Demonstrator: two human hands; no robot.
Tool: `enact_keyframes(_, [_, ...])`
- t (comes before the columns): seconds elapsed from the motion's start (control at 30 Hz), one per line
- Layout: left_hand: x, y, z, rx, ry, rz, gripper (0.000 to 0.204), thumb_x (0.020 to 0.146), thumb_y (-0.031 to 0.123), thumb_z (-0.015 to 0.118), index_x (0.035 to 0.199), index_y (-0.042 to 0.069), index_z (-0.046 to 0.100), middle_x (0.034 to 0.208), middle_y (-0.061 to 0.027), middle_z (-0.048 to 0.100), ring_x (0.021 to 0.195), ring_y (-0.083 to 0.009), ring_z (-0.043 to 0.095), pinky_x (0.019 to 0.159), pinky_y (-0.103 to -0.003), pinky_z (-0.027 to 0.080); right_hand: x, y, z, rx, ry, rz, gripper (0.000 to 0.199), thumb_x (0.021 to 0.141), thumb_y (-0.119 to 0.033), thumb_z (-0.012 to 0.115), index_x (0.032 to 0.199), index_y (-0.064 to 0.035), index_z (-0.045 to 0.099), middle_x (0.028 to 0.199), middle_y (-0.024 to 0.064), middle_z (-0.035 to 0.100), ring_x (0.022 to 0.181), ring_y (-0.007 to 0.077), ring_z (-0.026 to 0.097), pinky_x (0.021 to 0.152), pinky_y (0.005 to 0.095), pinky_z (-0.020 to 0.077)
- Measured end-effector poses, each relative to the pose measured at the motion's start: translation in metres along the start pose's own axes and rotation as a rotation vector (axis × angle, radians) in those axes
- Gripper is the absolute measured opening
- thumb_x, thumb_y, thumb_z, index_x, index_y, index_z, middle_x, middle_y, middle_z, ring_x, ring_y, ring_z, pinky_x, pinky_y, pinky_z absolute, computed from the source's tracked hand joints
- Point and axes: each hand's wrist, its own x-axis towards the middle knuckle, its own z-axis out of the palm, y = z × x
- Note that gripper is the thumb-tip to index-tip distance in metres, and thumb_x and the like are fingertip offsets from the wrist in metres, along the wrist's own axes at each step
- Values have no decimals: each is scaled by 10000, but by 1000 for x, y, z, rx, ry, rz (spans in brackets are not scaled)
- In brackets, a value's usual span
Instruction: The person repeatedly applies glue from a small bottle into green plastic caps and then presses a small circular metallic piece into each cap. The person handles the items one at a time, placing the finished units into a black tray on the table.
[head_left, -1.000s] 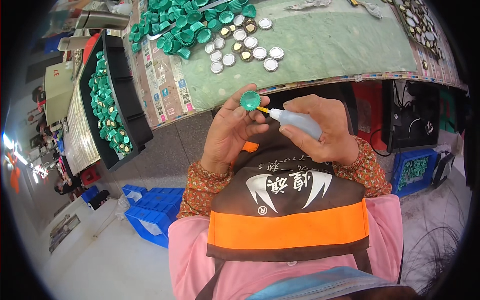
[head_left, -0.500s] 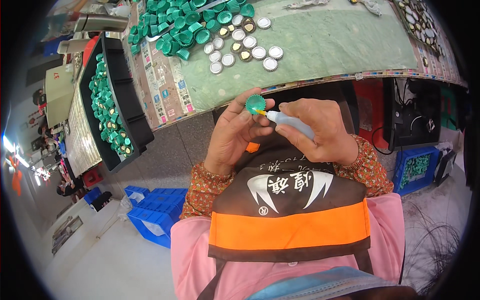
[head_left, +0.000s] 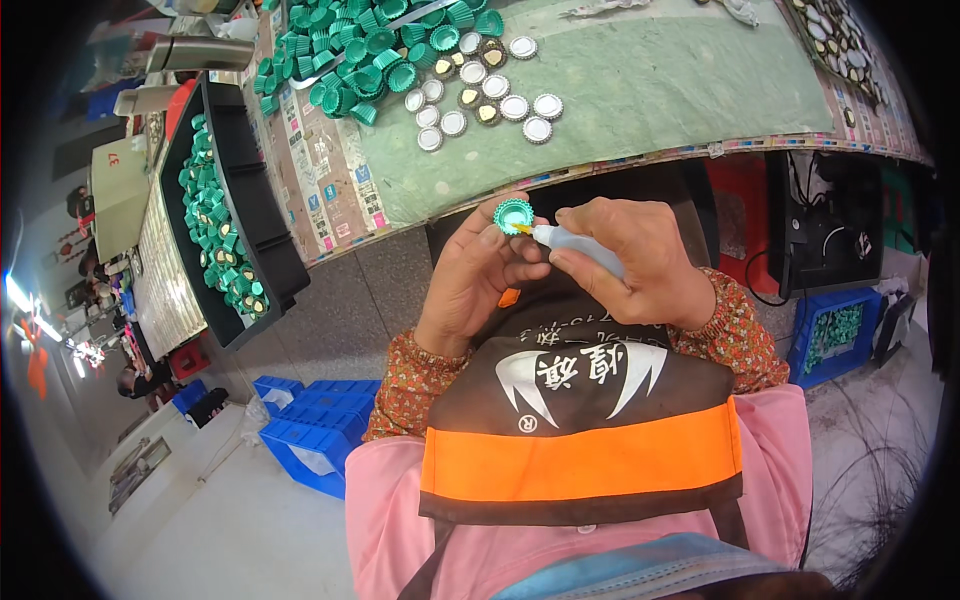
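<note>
A small green fluted cup (head_left: 514, 215) is pinched between the thumb and fingers of my left hand (head_left: 468, 262), its hollow side facing up. My right hand (head_left: 632, 258) wraps round a translucent squeeze bottle (head_left: 580, 246) with a yellow tip. That tip points left and reaches the lower inside edge of the cup. Both hands are in front of the table edge, above my dark apron. Beyond them on the table lie several silver bottle caps (head_left: 514, 107), some turned to show dark rims and gold centres, beside a heap of green fluted cups (head_left: 370, 60).
A black tray (head_left: 262, 215) holding many green cups stands at the left. Blue crates (head_left: 318, 430) sit on the floor at left, and a blue bin (head_left: 835, 338) with green pieces at right. More caps (head_left: 840, 50) lie at the table's far right.
The green cup has tilted slightly, so more of its inside shows. The bottle tip stays at the cup, with both hands nearly in place.
</note>
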Motion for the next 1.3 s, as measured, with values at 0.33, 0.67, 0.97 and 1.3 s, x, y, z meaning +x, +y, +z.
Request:
enact_keyframes(0.33, [-4,2,3,52,46,-16,402,1052,318,517,1324,22,505,1081,-99,630,937,-159,648,860,-365,617,1,0,-6,58,22,80,229,866,-168,740,1010,-40,616,794,124,658,694,302,684,619,363,522])
enact_keyframes(0.67, [-7,19,2,227,147,127,348,1034,157,536,1340,0,480,1173,-164,637,1004,-180,673,885,-373,620,1,24,-24,424,175,423,274,884,-141,770,1078,-27,613,975,32,667,861,66,595,738,234,473])
enact_keyframes(0.97, [-5,30,11,521,224,330,337,981,19,576,1305,31,487,1193,-116,614,1062,-174,629,903,-382,599,17,50,-53,193,396,365,269,906,-124,742,1120,-11,626,1015,32,658,932,99,610,823,260,496])
enact_keyframes(1.3, [2,53,13,759,143,782,399,947,-57,580,1307,61,458,1339,-143,522,1224,-202,543,969,-404,572,44,99,-90,-426,400,243,281,920,-122,640,1179,-27,583,1085,158,626,997,341,567,897,431,447])
